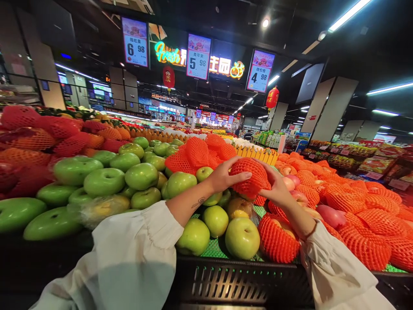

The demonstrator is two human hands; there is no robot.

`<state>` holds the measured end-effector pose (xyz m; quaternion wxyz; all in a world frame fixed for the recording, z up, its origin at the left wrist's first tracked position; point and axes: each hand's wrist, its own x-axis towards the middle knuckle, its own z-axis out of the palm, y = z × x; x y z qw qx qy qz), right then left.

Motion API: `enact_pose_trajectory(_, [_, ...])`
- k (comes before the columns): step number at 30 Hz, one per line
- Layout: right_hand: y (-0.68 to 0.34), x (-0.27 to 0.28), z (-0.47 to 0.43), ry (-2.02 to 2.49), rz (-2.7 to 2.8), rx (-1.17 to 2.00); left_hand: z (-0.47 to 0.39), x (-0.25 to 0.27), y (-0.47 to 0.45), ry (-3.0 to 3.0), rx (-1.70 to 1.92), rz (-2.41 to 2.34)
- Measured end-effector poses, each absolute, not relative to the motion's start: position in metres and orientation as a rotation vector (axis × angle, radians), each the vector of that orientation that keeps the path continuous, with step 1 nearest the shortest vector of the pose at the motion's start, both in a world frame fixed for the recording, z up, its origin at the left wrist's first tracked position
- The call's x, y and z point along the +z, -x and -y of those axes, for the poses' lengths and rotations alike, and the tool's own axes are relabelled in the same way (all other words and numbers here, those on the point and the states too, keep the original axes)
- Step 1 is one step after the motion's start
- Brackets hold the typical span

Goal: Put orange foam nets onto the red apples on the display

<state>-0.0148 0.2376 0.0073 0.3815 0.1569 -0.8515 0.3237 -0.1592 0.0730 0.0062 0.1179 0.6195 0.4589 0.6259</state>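
Note:
A round fruit in a red foam net (249, 177) is held up between my two hands above the display. My left hand (227, 174) grips its left side, thumb across the front. On its right side my right hand (276, 186) is closed, with the fingers partly hidden behind it. The net covers the fruit, so its kind cannot be made out. Below lie green apples (241, 237), one brownish fruit in clear plastic (240, 207), and another red-netted fruit (278, 239). A heap of red foam nets (196, 154) rests just behind my left hand.
Green apples (105, 181) are piled on the left, with a plastic-wrapped yellowish fruit (105, 209) among them. Netted fruit (366, 215) fills the right. A black slotted crate edge (238, 277) runs along the front. A low yellow fence (256, 154) stands behind; price screens (198, 57) hang overhead.

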Motion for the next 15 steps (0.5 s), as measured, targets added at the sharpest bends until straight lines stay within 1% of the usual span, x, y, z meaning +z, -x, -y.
enact_pose_trajectory(3, [0.018, 0.004, -0.242, -0.233, 2.114, 0.866, -0.074, 0.005, 0.158, -1.694, 1.916, -1.442])
enact_pose_trajectory(7, [0.026, -0.006, -0.252, -0.054, 1.932, 1.061, -0.076, 0.006, 0.159, -1.723, 1.907, -1.506])
enact_pose_trajectory(10, [0.033, -0.014, -0.26, -0.103, 1.814, 1.129, -0.079, 0.008, 0.159, -1.88, 1.97, -1.516])
enact_pose_trajectory(15, [0.034, -0.016, -0.26, -0.149, 1.769, 1.237, -0.083, 0.009, 0.156, -1.703, 2.14, -1.358])
